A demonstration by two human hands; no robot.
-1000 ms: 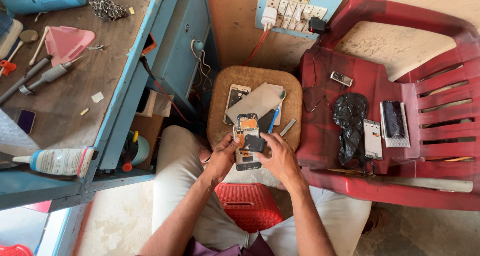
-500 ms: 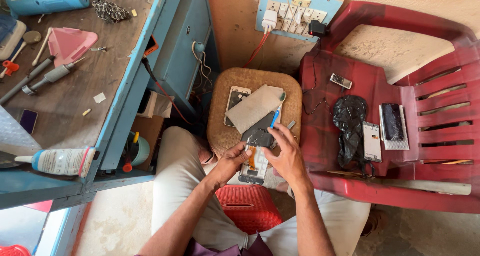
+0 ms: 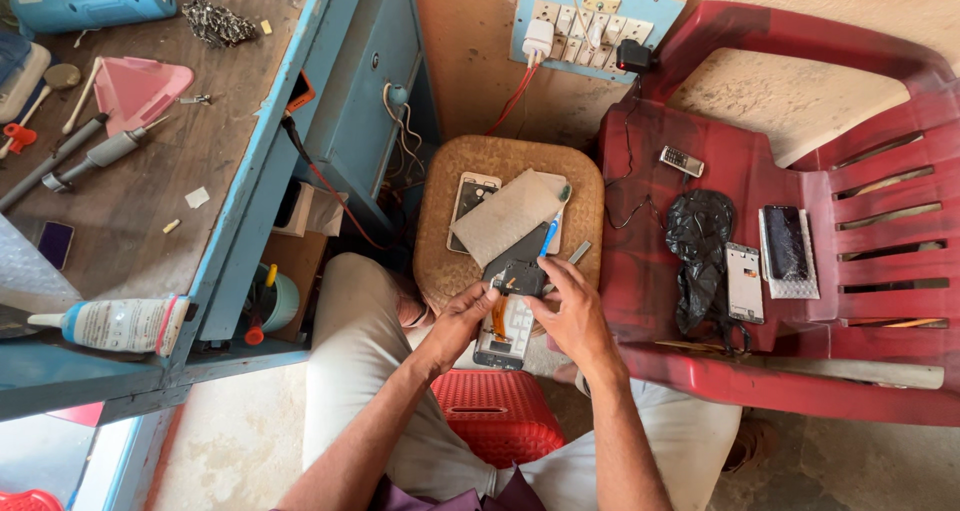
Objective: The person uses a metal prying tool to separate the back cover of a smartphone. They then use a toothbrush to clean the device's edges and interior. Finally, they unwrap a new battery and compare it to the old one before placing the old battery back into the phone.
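Fingers of our left hand (image 3: 462, 316) curl shut around the left edge of an opened phone (image 3: 505, 329), while our right hand (image 3: 570, 311) pinches a small dark part (image 3: 520, 276) at its upper end. We hold the phone over the near edge of the round wooden stool (image 3: 440, 231), its long axis running away from us, top toward the wall. We count two more phones on the stool and three on the red plastic chair (image 3: 800, 371), beside one black bag (image 3: 700, 246).
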